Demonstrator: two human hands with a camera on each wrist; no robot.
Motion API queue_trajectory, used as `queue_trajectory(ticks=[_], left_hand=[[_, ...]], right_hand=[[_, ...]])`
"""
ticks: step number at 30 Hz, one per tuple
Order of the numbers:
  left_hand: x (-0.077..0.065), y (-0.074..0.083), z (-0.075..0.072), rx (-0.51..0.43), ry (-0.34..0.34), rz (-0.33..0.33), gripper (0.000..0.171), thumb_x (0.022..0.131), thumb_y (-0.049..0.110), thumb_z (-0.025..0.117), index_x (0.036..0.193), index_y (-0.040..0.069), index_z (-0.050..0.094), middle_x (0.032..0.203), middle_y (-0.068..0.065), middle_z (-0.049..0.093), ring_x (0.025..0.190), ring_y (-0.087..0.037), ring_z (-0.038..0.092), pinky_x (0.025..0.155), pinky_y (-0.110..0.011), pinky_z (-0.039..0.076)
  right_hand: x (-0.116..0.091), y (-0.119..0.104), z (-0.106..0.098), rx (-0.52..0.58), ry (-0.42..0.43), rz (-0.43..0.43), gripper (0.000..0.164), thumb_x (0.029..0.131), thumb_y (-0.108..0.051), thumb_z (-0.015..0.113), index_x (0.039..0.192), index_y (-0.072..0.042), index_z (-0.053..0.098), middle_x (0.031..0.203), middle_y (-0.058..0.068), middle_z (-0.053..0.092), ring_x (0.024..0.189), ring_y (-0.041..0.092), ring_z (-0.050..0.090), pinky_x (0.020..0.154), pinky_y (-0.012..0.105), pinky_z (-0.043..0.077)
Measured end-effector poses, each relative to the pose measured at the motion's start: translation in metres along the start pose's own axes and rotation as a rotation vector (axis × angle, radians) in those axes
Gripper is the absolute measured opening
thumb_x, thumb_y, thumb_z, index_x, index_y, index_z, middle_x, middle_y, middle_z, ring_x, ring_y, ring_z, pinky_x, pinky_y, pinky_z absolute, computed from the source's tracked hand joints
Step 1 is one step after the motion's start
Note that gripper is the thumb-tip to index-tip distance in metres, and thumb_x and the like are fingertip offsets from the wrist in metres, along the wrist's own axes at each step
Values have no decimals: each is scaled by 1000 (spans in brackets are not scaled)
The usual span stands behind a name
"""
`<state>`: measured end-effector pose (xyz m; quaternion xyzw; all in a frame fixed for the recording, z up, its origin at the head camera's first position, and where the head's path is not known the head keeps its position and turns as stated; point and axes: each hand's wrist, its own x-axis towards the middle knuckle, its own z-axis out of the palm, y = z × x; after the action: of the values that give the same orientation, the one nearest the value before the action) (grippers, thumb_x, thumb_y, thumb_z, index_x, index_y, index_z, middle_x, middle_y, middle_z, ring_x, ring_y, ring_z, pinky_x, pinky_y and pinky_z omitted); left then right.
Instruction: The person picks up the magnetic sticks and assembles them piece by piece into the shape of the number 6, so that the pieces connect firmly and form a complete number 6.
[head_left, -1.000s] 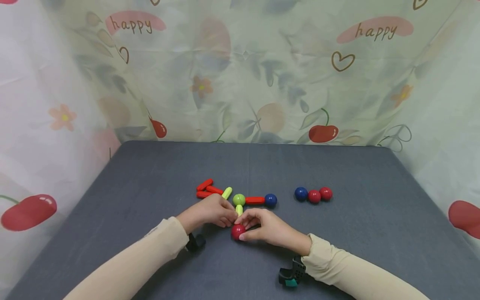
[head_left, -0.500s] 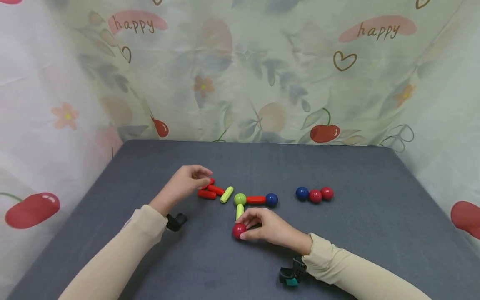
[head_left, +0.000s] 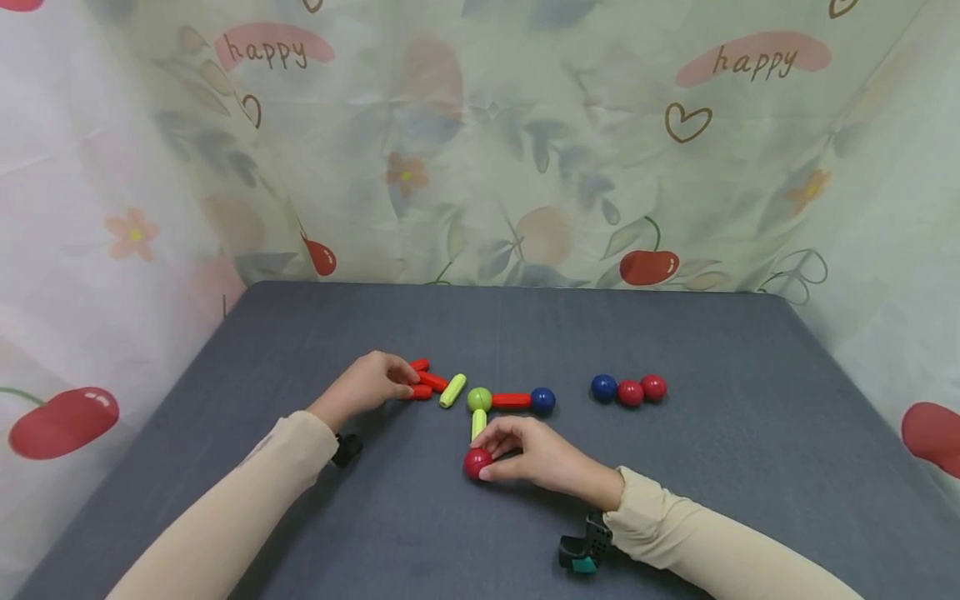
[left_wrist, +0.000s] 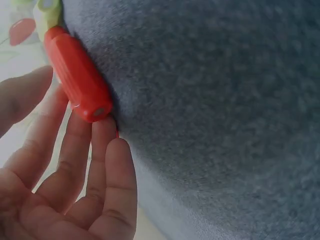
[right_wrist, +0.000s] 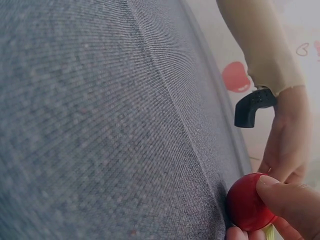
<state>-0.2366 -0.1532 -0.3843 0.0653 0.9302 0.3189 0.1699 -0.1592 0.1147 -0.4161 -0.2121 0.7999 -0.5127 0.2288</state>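
Observation:
In the head view, my left hand (head_left: 372,385) is at several short red rods (head_left: 432,382). The left wrist view has its fingertips (left_wrist: 104,131) behind the end of one red rod (left_wrist: 79,75), the thumb close to the rod's upper edge. My right hand (head_left: 536,452) pinches a red ball (head_left: 477,463) between thumb and fingers, low over the table; the right wrist view shows this ball (right_wrist: 248,202) under the thumb. From the ball a yellow-green rod (head_left: 478,425) runs to a green ball (head_left: 479,400), where a red rod (head_left: 512,401) leads on to a blue ball (head_left: 543,401).
A loose yellow-green rod (head_left: 453,391) lies beside the red rods. Farther right, a blue ball (head_left: 603,387) and two red balls (head_left: 631,392) sit together on the dark grey table (head_left: 720,467). Printed curtains (head_left: 487,167) enclose the back and sides.
My left hand has left the yellow-green rod by the red ball, moved left over the red rods and come down at them. The right hand has stayed on the red ball.

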Motion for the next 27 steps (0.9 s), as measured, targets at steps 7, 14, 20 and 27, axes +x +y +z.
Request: queue_trajectory(ticks=[7,14,20,27], left_hand=[[3,3,4,51,-12,-1,23,84,13,75,106,9,71,102,-6,66,85,-19,56,73,-30,48],[2,8,4,101,-17,25,19,82,11,76,100,7,70,89,-6,65,76,-18,54,65,-27,45],[-3,11,4,100,-20,12,19,83,14,76,101,9,70,85,-4,62,74,-17,53,64,-27,43],[-19,23,2,35,-39,33,21,86,19,74,104,11,70,92,-1,66,78,-16,56,69,-29,46]], right_hand=[[0,-1,-1,-1,-2,1,29,81,-13,78,109,-11,68,98,3,62,90,15,61,80,23,51],[1,0,-1,-4,-3,5,29,82,-14,78,109,-11,68,98,3,62,90,15,61,80,23,51],[1,0,0,-5,-3,4,29,81,-14,78,109,-11,68,98,2,62,90,15,61,80,23,51],[1,0,-1,-6,-6,2,29,81,-14,78,108,-11,68,97,2,62,89,15,61,80,22,51]])
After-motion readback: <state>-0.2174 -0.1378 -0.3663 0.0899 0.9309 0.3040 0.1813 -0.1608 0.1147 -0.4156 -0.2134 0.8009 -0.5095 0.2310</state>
